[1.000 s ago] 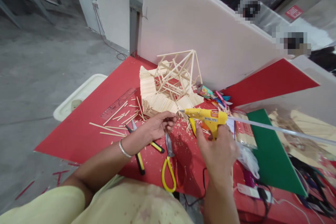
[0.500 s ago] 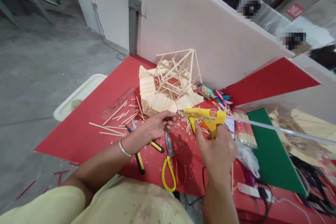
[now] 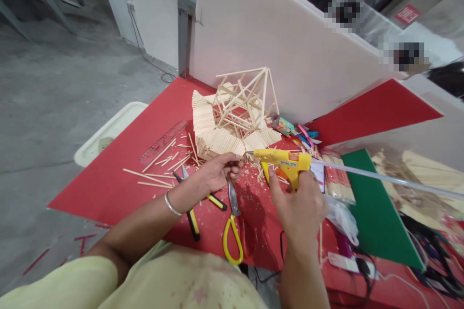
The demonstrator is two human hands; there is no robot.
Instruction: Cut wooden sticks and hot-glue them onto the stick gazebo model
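My right hand (image 3: 300, 205) is wrapped round the handle of a yellow glue gun (image 3: 281, 158), a long clear glue stick (image 3: 380, 179) jutting from its back. The gun's nozzle points left, right by the fingertips of my left hand (image 3: 222, 171). Those fingers are pinched together; whatever they hold is too small to make out. Just beyond both hands stands a structure of thin wooden sticks (image 3: 219, 142), with slatted panels round its base and an open frame above. Below my left hand lie scissors (image 3: 232, 231) with yellow handles and pliers (image 3: 194, 224) with black-and-yellow grips.
Loose sticks (image 3: 155, 182) and a clear ruler (image 3: 165, 140) lie on the red table (image 3: 105, 193) at left. To the right are packed sticks (image 3: 339, 178), a plastic bag (image 3: 342, 219), a green board (image 3: 377, 222) and a power strip (image 3: 348, 261). A white partition (image 3: 271, 43) rises behind.
Almost nothing differs. Both hands and the glue gun keep the same place, with the nozzle still by my left fingertips.
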